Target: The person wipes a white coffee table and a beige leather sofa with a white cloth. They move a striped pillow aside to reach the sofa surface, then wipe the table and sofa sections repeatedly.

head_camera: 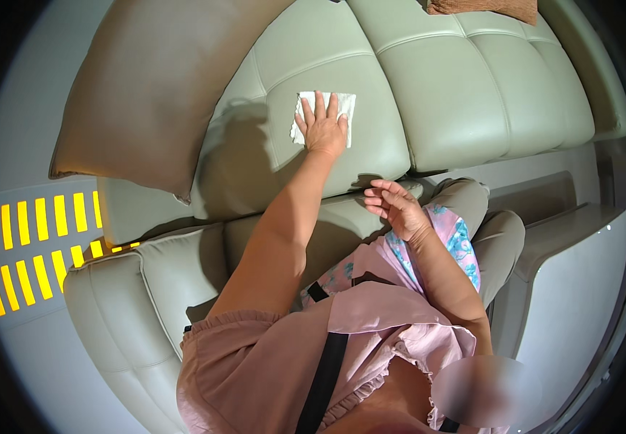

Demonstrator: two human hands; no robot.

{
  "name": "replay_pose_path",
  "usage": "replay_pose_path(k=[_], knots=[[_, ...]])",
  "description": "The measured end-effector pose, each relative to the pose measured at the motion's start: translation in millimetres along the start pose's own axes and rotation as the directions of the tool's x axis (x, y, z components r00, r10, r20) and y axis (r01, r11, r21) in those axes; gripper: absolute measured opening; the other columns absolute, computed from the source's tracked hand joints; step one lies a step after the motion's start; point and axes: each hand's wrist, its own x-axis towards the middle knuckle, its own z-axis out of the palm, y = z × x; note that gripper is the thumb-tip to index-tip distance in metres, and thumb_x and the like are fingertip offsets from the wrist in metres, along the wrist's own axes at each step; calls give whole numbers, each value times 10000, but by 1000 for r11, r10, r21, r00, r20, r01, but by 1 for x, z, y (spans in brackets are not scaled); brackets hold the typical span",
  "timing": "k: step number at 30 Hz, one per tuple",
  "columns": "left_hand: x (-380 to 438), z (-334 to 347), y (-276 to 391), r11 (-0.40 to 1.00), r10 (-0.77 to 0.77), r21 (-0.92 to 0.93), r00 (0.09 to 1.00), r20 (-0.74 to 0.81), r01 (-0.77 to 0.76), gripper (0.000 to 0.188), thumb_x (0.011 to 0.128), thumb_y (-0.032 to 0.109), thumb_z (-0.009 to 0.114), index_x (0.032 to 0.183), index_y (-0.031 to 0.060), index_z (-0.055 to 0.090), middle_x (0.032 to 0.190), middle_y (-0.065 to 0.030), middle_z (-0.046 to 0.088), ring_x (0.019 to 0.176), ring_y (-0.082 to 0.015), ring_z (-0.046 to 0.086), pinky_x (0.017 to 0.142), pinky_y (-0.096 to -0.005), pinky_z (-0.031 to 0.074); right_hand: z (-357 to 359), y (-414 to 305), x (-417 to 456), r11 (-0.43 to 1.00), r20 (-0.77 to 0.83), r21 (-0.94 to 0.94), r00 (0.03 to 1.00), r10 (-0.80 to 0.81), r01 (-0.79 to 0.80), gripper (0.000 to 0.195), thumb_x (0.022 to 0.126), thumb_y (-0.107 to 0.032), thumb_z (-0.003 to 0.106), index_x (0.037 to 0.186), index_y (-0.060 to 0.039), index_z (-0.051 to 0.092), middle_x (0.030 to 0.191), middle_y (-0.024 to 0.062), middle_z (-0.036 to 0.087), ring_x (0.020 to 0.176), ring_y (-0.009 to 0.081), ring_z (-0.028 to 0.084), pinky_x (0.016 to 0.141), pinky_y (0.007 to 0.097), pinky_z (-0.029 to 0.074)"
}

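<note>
My left hand (325,127) lies palm down with its fingers spread on a white cloth (350,106). The cloth is flat on the pale green leather seat cushion (367,157) of a sofa; its left edge looks ruffled. The arm is stretched out, and its shadow falls on the cushion. My right hand (400,209) is raised near the cushion's front edge, above my lap, fingers loosely curled and apart, with nothing in it.
A large brown cushion (150,92) leans at the left. A second seat cushion (454,92) adjoins at the right, with an orange-brown pillow (481,6) at the top. A padded sofa part (123,325) lies lower left, a glossy white table (573,293) at the right.
</note>
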Motion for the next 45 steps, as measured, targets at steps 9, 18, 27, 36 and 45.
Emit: replay_pose_path(k=[9, 18, 27, 36, 45], knots=[[91, -5, 53, 994, 112, 15, 992, 58, -113, 582, 986, 439, 396, 1529, 270, 273, 1625, -35, 118, 1488, -348, 38, 1177, -561, 33, 9, -12, 37, 586, 44, -651, 795, -606, 482, 481, 870, -100, 639, 1324, -18, 506, 1322, 165, 554, 1227, 293, 536, 1033, 398, 427], [111, -8, 90, 952, 298, 24, 944, 141, -304, 516, 935, 397, 422, 1447, 345, 434, 1610, 43, 199, 1496, -261, 59, 1190, -521, 10, -5, -33, 62, -18, 104, -992, 745, -659, 123, 650, 818, -108, 660, 1423, -61, 427, 1538, 183, 309, 1424, 351, 292, 1156, 415, 287], [69, -2, 88, 916, 400, -30, 915, 45, -399, 424, 894, 345, 525, 1312, 298, 577, 1504, 29, 371, 1426, -260, 208, 1168, -494, 97, -23, -32, 71, 165, 89, -934, 653, -752, 316, 499, 800, -47, 639, 1290, -34, 547, 1435, 191, 469, 1360, 354, 410, 1127, 391, 337], [-21, 0, 68, 901, 419, -107, 907, -36, -421, 433, 929, 323, 517, 1361, 316, 536, 1527, 29, 358, 1443, -263, 202, 1177, -501, 88, -28, -33, 64, 155, 98, -947, 715, -692, 280, 555, 826, -114, 649, 1359, -52, 509, 1397, 199, 505, 1337, 327, 446, 1127, 381, 334], [-50, 12, 8, 943, 304, -95, 941, -148, -320, 484, 949, 320, 508, 1428, 285, 446, 1547, 20, 324, 1451, -216, 206, 1191, -453, 90, -41, -29, 54, 39, 143, -977, 775, -615, 211, 470, 822, -122, 647, 1283, -58, 577, 1440, 187, 474, 1320, 332, 467, 1102, 376, 364]])
